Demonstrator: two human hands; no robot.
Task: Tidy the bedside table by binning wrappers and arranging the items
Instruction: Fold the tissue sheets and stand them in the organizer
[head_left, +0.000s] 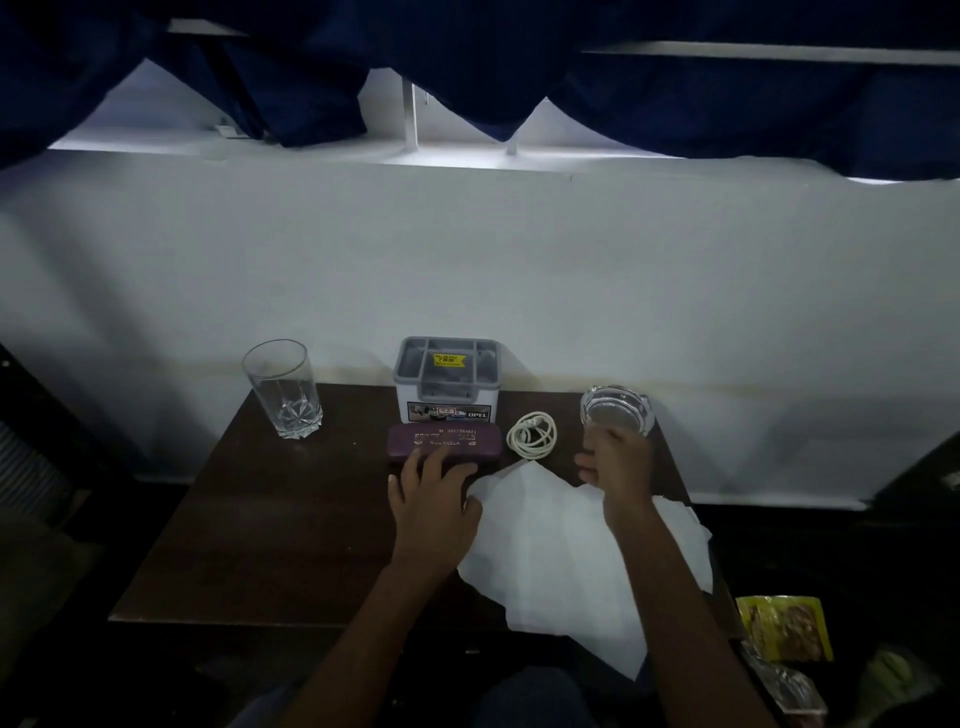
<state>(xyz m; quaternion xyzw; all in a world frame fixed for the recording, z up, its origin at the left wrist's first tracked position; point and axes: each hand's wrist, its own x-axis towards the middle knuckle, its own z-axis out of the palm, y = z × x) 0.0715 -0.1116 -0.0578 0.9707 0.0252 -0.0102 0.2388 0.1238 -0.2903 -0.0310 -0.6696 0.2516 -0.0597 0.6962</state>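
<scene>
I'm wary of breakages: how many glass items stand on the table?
2: a tall tumbler at the back left corner, an ashtray at the back right by the right hand. Paper could hide more.

Dim room. Cold daylight is coming in through the window (457, 150) gap under dark curtains (467, 67), washing the wall (467, 260) bluish. The table (260, 519) is sitting in shadow; corners are fading to black, edges are bending, detail is looking soft and grainy.

The left hand (431, 499) and right hand (618, 462) are bare, and so are the left forearm (363, 613) and right forearm (670, 582), as far up as I can see. Below the table's near edge the lap is covered in dark blue cloth (530, 696), the light too dim to show more.
</scene>
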